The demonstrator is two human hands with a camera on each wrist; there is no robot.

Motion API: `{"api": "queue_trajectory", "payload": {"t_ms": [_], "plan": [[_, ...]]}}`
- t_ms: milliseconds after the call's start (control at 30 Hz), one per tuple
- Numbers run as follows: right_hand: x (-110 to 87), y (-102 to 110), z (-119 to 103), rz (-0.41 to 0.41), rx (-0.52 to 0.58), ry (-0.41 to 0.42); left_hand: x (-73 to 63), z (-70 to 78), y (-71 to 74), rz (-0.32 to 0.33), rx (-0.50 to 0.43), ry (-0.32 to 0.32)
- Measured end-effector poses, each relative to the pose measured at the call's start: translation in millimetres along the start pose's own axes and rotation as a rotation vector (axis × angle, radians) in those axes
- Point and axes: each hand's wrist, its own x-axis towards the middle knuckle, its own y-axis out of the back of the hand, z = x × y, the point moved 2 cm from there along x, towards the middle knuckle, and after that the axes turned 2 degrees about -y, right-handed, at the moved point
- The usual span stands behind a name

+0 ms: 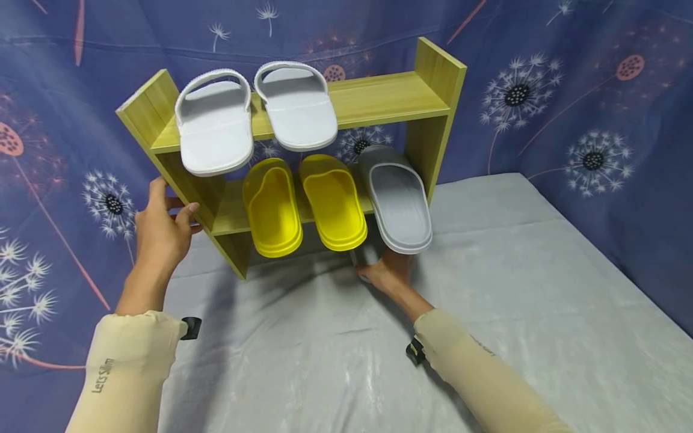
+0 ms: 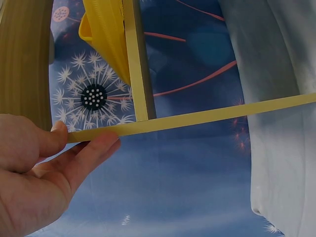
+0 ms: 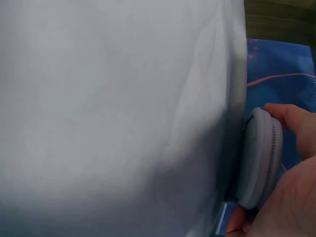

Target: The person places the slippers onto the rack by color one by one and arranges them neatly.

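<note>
My left hand (image 1: pixel 164 225) pinches the edge of the left side panel of a wooden shoe rack (image 1: pixel 379 99); the left wrist view shows thumb and fingers on either side of the panel (image 2: pixel 197 117). Under the lower shelf, my right hand (image 1: pixel 391 272) grips a grey clog (image 3: pixel 261 153), mostly hidden in the head view. Right above that hand, another grey clog (image 1: pixel 402 204) sits at the right end of the lower shelf. Left of it are two yellow clogs (image 1: pixel 273 210), toes pointing into the rack. A pair of white clogs (image 1: pixel 216 135) with heel straps stands on the top shelf.
The rack stands on a grey cloth (image 1: pixel 325 361) covering the surface. Behind and beside it hangs a blue curtain (image 1: pixel 541 36) with dandelion prints. The top shelf's right end reaches a raised side panel (image 1: pixel 441 72).
</note>
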Motion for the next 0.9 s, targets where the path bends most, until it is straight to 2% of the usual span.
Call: {"api": "queue_trajectory", "payload": {"t_ms": [167, 333, 467, 567, 767, 900], "plan": [[1.0, -3, -3, -0.006, -0.064, 0.073, 0.0, 0.1, -0.3, -0.012, -0.002, 0.001], [0.5, -8, -7, -0.011, 0.006, 0.215, -0.6, 0.2, -0.5, -0.015, -0.001, -0.003], [-0.5, -12, -7, 0.038, 0.022, 0.286, -0.4, 0.1, -0.4, -0.015, -0.002, -0.005], [-0.6, -16, -7, 0.038, 0.024, 0.285, -0.1, 0.4, -0.1, -0.015, 0.000, -0.005], [-0.9, -20, -9, -0.020, 0.055, 0.232, 0.1, 0.7, 0.2, -0.013, 0.002, -0.004], [-0.9, -22, -10, -0.034, 0.037, 0.210, -0.1, 0.1, 0.1, -0.010, 0.004, -0.004]]}}
